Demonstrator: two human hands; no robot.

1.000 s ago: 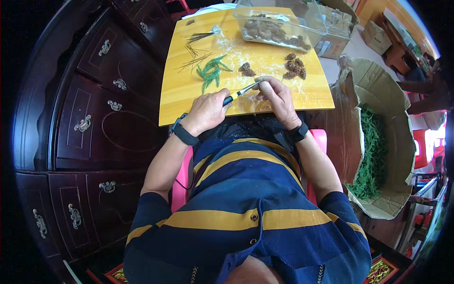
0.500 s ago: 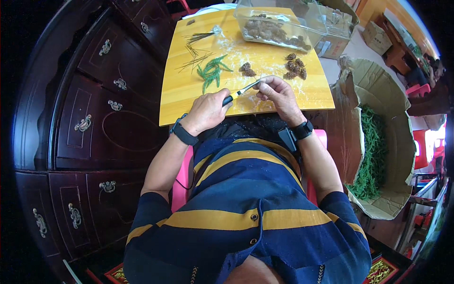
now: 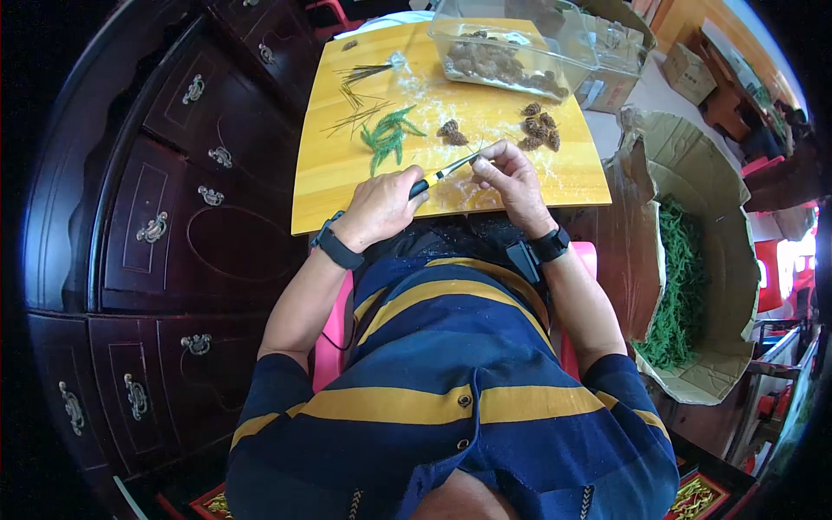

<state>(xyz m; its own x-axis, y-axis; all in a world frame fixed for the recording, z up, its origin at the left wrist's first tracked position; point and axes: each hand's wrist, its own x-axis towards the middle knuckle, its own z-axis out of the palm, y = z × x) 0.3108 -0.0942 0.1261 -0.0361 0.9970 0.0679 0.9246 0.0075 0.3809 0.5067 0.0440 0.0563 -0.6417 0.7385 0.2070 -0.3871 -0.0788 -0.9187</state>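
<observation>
My left hand [image 3: 386, 204] is closed around the black-and-yellow handle of what look like needle-nose pliers [image 3: 452, 167]. Their metal tip points up and right, meeting the fingers of my right hand [image 3: 517, 184]. That hand is closed in a pinch, with a thin wire [image 3: 482, 146] sticking up from the fingertips; anything else within it is hidden. Just beyond the tip lie brown pine cones [image 3: 451, 133]. Several more pine cones [image 3: 539, 130] are grouped to the right. Green artificial sprigs [image 3: 390, 134] rest beyond my left hand.
On the yellow wooden table [image 3: 347, 186] lie loose thin dark wires [image 3: 360, 117] and white flakes. A clear plastic bin [image 3: 511, 74] of pine cones stands at the back. To the right is an open cardboard box [image 3: 706, 173] with green sprigs; dark drawer cabinets [image 3: 165, 191] line the left.
The pliers' tip has shifted slightly right, closer into my right fingertips, and the tool has turned a little in my left hand. The things on the table stay put.
</observation>
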